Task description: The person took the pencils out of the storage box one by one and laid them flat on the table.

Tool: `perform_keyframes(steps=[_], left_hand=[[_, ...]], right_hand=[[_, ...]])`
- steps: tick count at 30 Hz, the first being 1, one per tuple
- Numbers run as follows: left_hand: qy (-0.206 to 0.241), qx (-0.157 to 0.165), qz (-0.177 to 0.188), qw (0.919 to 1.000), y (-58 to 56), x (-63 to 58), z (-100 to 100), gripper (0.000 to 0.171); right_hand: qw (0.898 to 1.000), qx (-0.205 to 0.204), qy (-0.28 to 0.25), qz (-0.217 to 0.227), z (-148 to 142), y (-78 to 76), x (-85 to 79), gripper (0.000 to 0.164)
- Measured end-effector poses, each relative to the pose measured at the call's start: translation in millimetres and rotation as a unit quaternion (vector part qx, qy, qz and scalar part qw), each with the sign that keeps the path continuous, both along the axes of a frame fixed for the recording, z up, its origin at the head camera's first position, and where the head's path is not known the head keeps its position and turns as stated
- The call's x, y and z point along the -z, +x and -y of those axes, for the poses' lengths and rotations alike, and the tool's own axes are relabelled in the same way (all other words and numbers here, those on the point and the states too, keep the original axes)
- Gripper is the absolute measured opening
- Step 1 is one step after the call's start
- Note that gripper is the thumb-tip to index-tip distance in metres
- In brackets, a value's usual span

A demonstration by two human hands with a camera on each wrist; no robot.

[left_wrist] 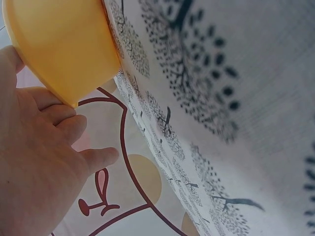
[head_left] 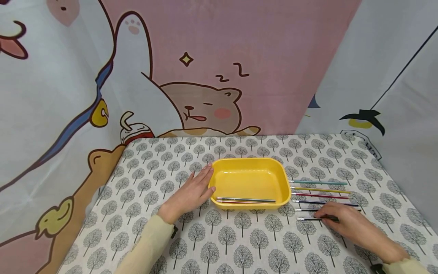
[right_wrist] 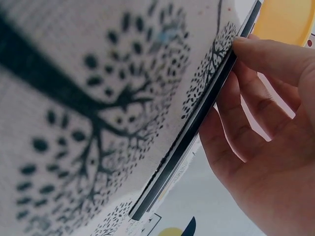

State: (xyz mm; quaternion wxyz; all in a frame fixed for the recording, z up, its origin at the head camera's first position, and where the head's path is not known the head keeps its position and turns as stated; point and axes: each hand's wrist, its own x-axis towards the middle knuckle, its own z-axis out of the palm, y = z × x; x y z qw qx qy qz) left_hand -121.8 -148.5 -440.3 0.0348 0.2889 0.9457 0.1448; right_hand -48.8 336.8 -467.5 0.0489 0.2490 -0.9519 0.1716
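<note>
A yellow tray (head_left: 249, 163) stands on the patterned cloth, with a dark pencil (head_left: 246, 199) and a red one along its near inner side. My left hand (head_left: 188, 194) rests at the tray's left rim, fingers fairly straight; in the left wrist view the tray wall hides some fingertips. Right of the tray, my right hand (head_left: 352, 224) pinches the nearest pencil, a black one (right_wrist: 189, 130), between thumb and fingers. It lies low over the cloth. Beyond it lie another black pencil (head_left: 306, 209), a dark blue pencil (head_left: 325, 203), and red, yellow and teal ones.
The tree-print cloth (head_left: 239, 239) covers the table. A cartoon-printed curtain (head_left: 273, 76) hangs behind the table and along its sides. The row of pencils lies close to the tray's right wall.
</note>
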Motion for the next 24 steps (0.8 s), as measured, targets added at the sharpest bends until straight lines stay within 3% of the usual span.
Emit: perform_keyframes(steps=[5, 12, 24], left_hand=[[0.000, 0.001, -0.006, 1.0000, -0.3, 2.1, 0.0, 0.069], [0.002, -0.002, -0.008, 1.0000, -0.3, 2.8, 0.2, 0.069], [0.006, 0.001, -0.013, 0.9999, -1.1, 2.9, 0.1, 0.069]], right_hand=[[1.000, 0.004, 0.000, 0.006, 0.6, 1.0, -1.1, 0.037], [0.998, 0.050, 0.016, 0.041, 0.6, 7.6, -8.2, 0.032], [0.997, 0.063, -0.029, -0.027, 9.0, 13.7, -24.3, 0.033]])
